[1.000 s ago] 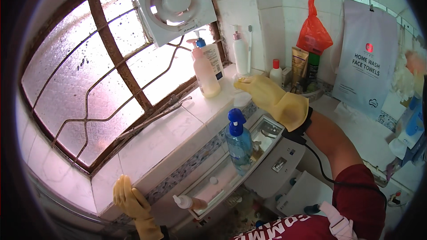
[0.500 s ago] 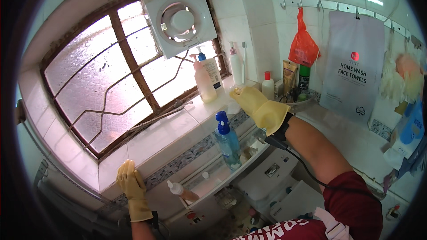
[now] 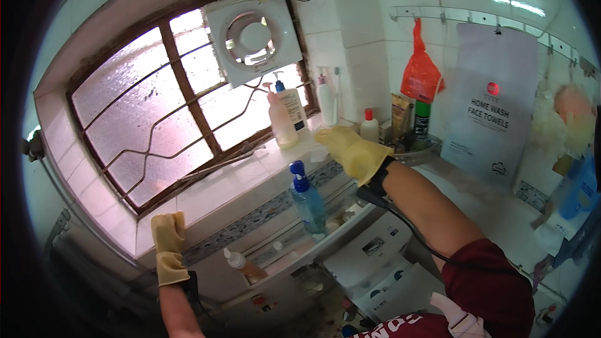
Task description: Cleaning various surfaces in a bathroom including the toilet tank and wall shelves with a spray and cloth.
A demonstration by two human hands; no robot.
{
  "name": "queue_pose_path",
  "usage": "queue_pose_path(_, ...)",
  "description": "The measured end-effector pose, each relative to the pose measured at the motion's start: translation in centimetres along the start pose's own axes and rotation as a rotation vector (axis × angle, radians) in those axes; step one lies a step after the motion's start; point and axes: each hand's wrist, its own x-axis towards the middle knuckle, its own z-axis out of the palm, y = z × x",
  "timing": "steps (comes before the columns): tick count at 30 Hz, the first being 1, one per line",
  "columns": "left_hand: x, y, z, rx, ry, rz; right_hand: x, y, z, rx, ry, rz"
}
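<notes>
Both my hands wear yellow rubber gloves. My right hand [image 3: 350,149] reaches over the tiled sill, its fingers bent and pressed together near the back corner. What they hold, if anything, is hidden by the glove. Beside those fingers stand a white pump bottle [image 3: 326,103] and a white bottle with a red cap [image 3: 369,128]. My left hand [image 3: 169,244] rests at the front edge of the sill, fingers curled in, with nothing visible in it. Between the hands, a blue pump bottle [image 3: 307,203] stands on a lower ledge.
A pink pump bottle [image 3: 281,120] and a white one with a blue pump [image 3: 292,106] stand by the barred window [image 3: 138,122]. A small clear bottle [image 3: 241,264] is on the lower ledge. A red plastic bag [image 3: 421,75] and a towel pack [image 3: 488,87] hang at right.
My left hand's fingers, stretched up on the sill before, now look curled in. My right hand has shifted slightly left in the picture, as the whole view moved a little.
</notes>
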Motion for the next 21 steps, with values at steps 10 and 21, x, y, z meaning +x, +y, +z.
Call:
queue_pose_path(10, -1.9, -3.3, 3.9, -0.140, 0.130, -0.357, 1.0, 1.3, 3.8, 0.129, 0.320, 0.008)
queue_pose_path(21, -2.3, -3.0, 3.2, -0.043, 0.143, -0.350, -0.5, 1.4, -8.4, 0.287, 0.491, 0.068)
